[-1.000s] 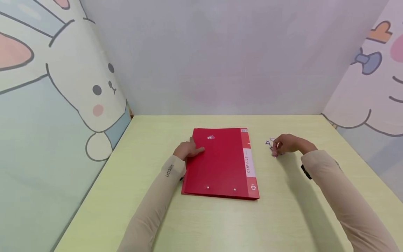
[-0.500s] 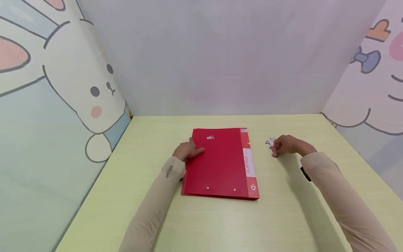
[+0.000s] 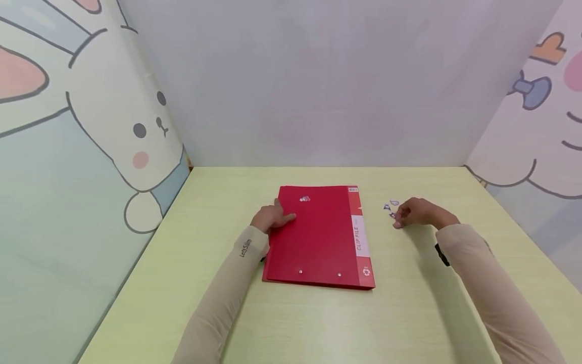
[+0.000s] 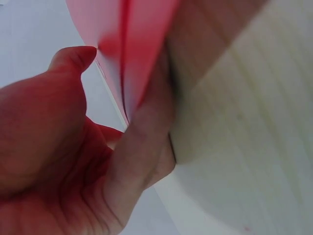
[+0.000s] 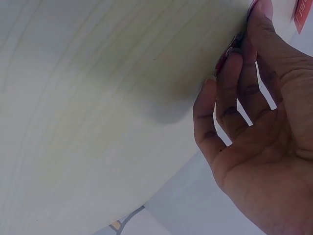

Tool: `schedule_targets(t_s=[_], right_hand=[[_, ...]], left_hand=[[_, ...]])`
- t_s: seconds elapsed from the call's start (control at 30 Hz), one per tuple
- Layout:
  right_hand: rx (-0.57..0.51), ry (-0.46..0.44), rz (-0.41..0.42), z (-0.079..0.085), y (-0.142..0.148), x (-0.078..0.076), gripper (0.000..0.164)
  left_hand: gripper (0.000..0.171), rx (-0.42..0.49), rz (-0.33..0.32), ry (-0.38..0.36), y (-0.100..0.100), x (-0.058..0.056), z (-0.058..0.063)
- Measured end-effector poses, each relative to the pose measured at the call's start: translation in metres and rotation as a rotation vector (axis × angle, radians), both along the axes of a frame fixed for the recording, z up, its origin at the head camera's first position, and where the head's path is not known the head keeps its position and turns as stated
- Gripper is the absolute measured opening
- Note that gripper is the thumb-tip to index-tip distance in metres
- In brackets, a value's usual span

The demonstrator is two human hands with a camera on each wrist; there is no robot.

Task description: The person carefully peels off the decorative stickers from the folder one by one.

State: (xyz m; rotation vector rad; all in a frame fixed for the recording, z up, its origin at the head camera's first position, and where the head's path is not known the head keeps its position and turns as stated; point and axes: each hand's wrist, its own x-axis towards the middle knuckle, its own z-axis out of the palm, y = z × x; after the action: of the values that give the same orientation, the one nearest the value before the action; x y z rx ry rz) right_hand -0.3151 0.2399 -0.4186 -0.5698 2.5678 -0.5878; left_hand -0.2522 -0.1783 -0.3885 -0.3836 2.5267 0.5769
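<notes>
A red clip file (image 3: 318, 232) lies closed on the table, its label strip along the right side. My left hand (image 3: 271, 217) grips its left edge; in the left wrist view, the thumb (image 4: 73, 58) touches the cover while fingers (image 4: 142, 142) reach beneath. Right of the file lie several small purple-and-white stickers (image 3: 387, 207). Over them my right hand (image 3: 416, 211) bends its fingers, pinching what looks like one small sticker (image 5: 226, 58) at the fingertips, partly hidden. A similar small shiny figure (image 3: 304, 198) sits near the top of the cover.
The pale wood-grain table (image 3: 318, 323) runs back to a plain greyish wall (image 3: 318, 86). Panels with cartoon drawings stand along the left (image 3: 113, 126) and right (image 3: 536, 136) sides.
My right hand has shifted slightly, and more of the stickers beside its fingertips shows than before. The left hand and the file have stayed where they were.
</notes>
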Motion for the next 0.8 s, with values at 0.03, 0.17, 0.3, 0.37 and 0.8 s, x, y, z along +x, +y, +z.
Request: schedule_targets(t_s=[0.03,0.17,0.3,0.37,0.8], right_hand=[[-0.001,-0.003,-0.006,-0.0002,0.0001,0.0004,0.027],[-0.008,-0.007,-0.01,0.0019,-0.0014,0.0044,0.025],[-0.011,0.02,-0.003,0.0056,-0.0036,0.007,0.019],[-0.008,0.037,-0.002,0.0055,-0.0046,0.0065,0.017],[-0.011,0.047,0.007,-0.0007,0.002,0.0039,0.018]], left_hand=[[0.098,0.006,-0.003,0.006,-0.0004,0.0007,0.0],[0.099,0.002,-0.008,0.018,-0.001,0.0002,-0.0032],[0.099,-0.011,-0.004,0.031,-0.0003,0.0012,-0.0034],[0.097,-0.02,-0.004,0.041,-0.0008,0.0028,-0.0024],[0.096,0.0,-0.015,0.052,-0.0018,0.0052,-0.0043]])
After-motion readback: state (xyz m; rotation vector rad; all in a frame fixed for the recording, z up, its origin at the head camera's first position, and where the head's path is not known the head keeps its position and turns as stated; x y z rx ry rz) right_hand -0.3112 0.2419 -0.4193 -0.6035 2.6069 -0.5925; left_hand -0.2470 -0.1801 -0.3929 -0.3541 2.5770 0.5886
